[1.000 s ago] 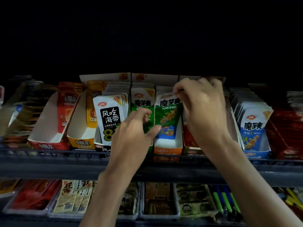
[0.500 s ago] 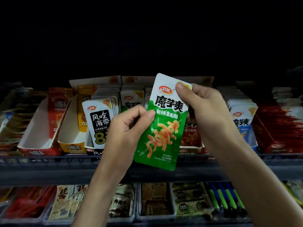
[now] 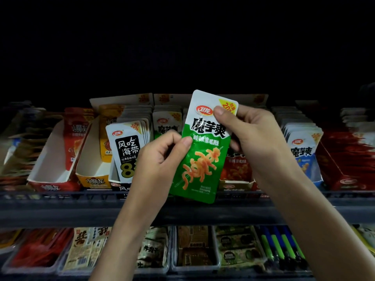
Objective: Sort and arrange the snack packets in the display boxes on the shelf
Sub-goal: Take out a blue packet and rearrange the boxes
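Observation:
A green and white snack packet (image 3: pixel 203 159) is held upright in front of the shelf, clear of the boxes. My right hand (image 3: pixel 255 136) pinches its top right corner with thumb on the face. My left hand (image 3: pixel 162 159) pinches its left edge at mid height. Behind it stand display boxes: one with black and white seaweed packets (image 3: pixel 125 151), one with green packets (image 3: pixel 166 122), an orange-fronted box with red packets (image 3: pixel 236 169), and a blue packet box (image 3: pixel 302 151). The packet hides the middle boxes' fronts.
Two nearly empty boxes, one red (image 3: pixel 50 167) and one yellow (image 3: pixel 93 169), stand at left with packets at their backs. A red box (image 3: pixel 349 159) sits at far right. The dark shelf rail (image 3: pixel 60 203) runs below; trays of other snacks (image 3: pixel 194 248) fill the lower shelf.
The green packet was lifted out of the middle box by my right hand and brought toward me; my left hand took its left edge. Since half a second ago it barely moved.

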{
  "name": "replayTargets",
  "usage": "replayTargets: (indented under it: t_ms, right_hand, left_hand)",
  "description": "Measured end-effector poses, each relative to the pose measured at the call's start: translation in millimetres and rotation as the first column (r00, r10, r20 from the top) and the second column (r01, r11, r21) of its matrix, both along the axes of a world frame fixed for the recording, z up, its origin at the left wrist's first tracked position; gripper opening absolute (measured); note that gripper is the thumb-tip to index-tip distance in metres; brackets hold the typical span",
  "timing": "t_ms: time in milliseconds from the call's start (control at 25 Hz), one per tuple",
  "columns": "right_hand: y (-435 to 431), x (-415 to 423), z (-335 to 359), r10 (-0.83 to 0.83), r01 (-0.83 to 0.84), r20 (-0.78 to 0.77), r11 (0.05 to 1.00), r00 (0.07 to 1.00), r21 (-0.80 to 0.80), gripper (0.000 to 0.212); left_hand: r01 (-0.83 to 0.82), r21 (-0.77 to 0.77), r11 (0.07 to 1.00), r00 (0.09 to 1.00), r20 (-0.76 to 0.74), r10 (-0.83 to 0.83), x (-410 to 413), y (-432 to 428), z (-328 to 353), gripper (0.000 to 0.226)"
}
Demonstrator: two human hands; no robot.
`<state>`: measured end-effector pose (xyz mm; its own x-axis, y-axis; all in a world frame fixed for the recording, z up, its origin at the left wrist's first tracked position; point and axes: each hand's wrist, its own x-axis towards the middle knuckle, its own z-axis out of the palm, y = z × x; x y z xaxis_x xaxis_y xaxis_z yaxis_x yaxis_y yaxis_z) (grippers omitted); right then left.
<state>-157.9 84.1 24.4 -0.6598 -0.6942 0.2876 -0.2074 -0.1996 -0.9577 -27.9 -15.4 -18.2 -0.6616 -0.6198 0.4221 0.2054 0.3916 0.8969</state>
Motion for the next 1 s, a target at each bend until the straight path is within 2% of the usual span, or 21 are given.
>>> replayTargets:
  t_ms: [200, 360, 440, 520, 600, 680, 760, 880, 1000]
  right_hand:
    - [-12, 3, -7, 0.065, -0.065, -0.093, 0.998, 0.994, -0.004, 0.010]
    - [-33, 12, -10, -0.075, 0.056, -0.225, 0.994, 0.971, -0.091, 0.008]
    - [-45, 14, -13, -0.161, 0.134, -0.291, 0.985, 0.943, -0.111, 0.006]
    - [-57, 15, -17, -0.221, 0.202, -0.333, 0.975, 0.917, -0.090, 0.007]
    - [-68, 15, -21, -0.267, 0.280, -0.400, 0.960, 0.877, -0.028, 0.016]
    - [-78, 12, -25, -0.298, 0.365, -0.506, 0.930, 0.810, 0.036, 0.023]
    - [-86, 12, -27, -0.281, 0.414, -0.600, 0.906, 0.749, 0.093, 0.022]
    - [-97, 14, -30, -0.172, 0.474, -0.742, 0.853, 0.648, 0.217, 0.020]
    - [-104, 16, -36, -0.093, 0.537, -0.854, 0.811, 0.512, 0.233, 0.015]
  left_hand:
    - [-0.168, 0.039, 0.985, 0.984, -0.045, 0.170, 8, -9, 2, 0.018]
    - [-0.421, 0.040, 0.906, 0.902, -0.084, 0.423, 19, -26, -2, 0.010]
    - [-0.532, 0.026, 0.846, 0.846, -0.033, 0.533, 24, -37, -6, 0.006]
    - [-0.580, -0.030, 0.814, 0.810, 0.089, 0.580, 28, -48, -12, 0.003]
    - [-0.557, -0.141, 0.818, 0.775, 0.265, 0.574, 29, -52, -17, 0.006]
    - [-0.472, -0.298, 0.830, 0.692, 0.457, 0.558, 29, -50, -17, 0.008]
    - [-0.382, -0.412, 0.828, 0.609, 0.561, 0.560, 29, -47, -16, 0.013]
    - [-0.355, -0.499, 0.790, 0.577, 0.548, 0.605, 30, -48, -19, 0.020]
    - [-0.351, -0.524, 0.776, 0.591, 0.519, 0.617, 31, -48, -20, 0.022]
